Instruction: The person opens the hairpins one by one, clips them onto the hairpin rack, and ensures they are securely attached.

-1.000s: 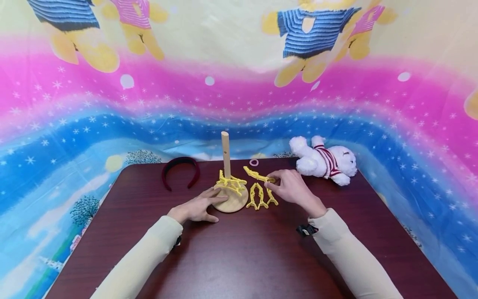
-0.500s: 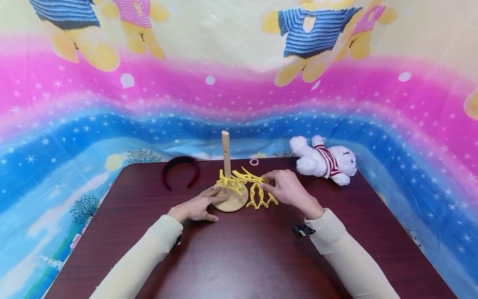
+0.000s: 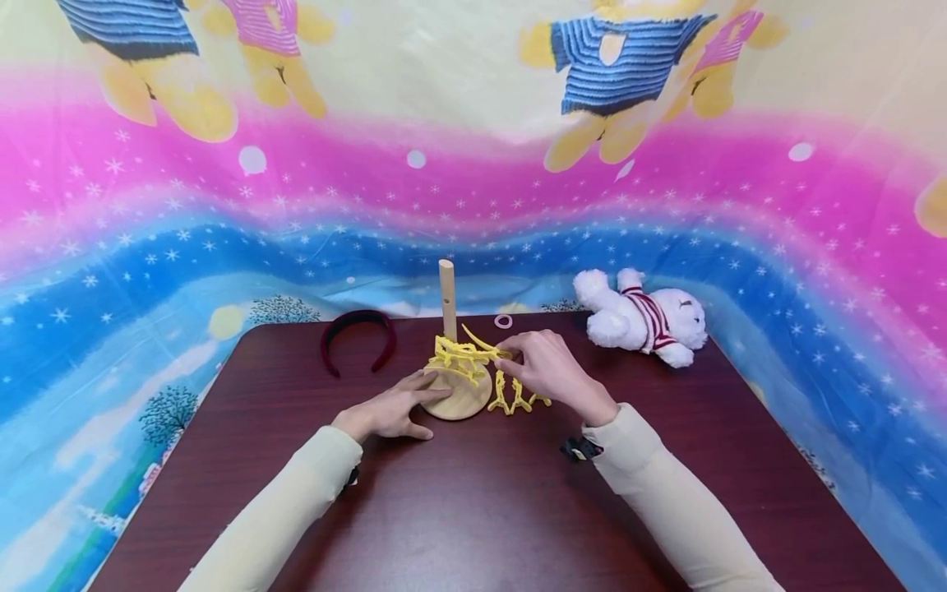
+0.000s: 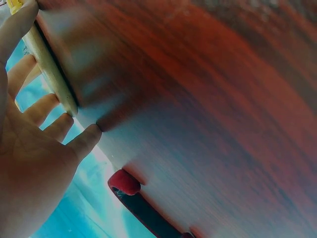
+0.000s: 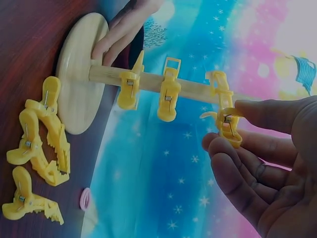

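My left hand (image 3: 388,409) rests with extended fingers on the round wooden base (image 3: 464,403) of an upright post (image 3: 448,304). Two yellow toothed hair clips (image 5: 169,94) sit along the post in the right wrist view. My right hand (image 3: 553,370) pinches another yellow hair clip (image 5: 229,121) by its spring end, thumb against fingers. Its far end overlaps the post above the two others; whether it grips the wood I cannot tell. Several loose yellow clips (image 5: 28,139) lie on the table right of the base, partly hidden by my right hand in the head view.
A dark red headband (image 3: 358,316) lies at the back left of the brown table (image 3: 459,510). Behind the clips is a small pink hair tie (image 3: 503,321). A white plush bear (image 3: 644,316) lies at the back right, against the printed cloth (image 3: 510,255).
My right hand has moved left with the hair clip, from over the loose clips to the post. My left hand has stayed at the base.
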### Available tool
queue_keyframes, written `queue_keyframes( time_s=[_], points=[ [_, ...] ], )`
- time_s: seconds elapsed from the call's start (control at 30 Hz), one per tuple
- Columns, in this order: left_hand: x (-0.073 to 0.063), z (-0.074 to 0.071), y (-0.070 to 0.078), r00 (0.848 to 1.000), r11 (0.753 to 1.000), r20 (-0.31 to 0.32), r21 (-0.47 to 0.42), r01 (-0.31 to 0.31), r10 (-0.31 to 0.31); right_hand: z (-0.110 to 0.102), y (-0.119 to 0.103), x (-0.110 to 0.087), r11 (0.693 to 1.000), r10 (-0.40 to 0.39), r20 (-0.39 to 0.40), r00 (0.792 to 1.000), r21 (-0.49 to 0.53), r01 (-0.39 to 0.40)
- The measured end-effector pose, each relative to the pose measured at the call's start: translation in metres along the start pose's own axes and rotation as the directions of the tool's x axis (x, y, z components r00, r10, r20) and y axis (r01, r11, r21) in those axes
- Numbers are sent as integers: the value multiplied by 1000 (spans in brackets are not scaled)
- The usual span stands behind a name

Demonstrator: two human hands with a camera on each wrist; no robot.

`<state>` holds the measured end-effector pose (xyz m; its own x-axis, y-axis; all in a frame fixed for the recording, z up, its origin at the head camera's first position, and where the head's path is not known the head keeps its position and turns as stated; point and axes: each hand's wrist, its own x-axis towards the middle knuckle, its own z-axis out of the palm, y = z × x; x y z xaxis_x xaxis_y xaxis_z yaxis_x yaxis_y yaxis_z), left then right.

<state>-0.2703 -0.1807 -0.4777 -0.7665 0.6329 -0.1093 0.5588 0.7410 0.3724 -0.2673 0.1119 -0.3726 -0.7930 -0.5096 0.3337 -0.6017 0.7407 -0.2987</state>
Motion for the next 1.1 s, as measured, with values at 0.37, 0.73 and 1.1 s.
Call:
queue_keyframes(
  time_s=[0.37,0.73,1.1],
  points=[
    [1,-1,0,1000,1000,16,-3,13,-13,11,-5,18,1000,-15,-4,1000,15,15],
    [1,-2,1,1000,1000,16,-4,12,-12,21,-10,27,999,4,15,1000,49,-5],
    [1,-1,0,1000,1000,5,2,2,-2,24,-13,31,999,39,-7,999,8,-39]
  ],
)
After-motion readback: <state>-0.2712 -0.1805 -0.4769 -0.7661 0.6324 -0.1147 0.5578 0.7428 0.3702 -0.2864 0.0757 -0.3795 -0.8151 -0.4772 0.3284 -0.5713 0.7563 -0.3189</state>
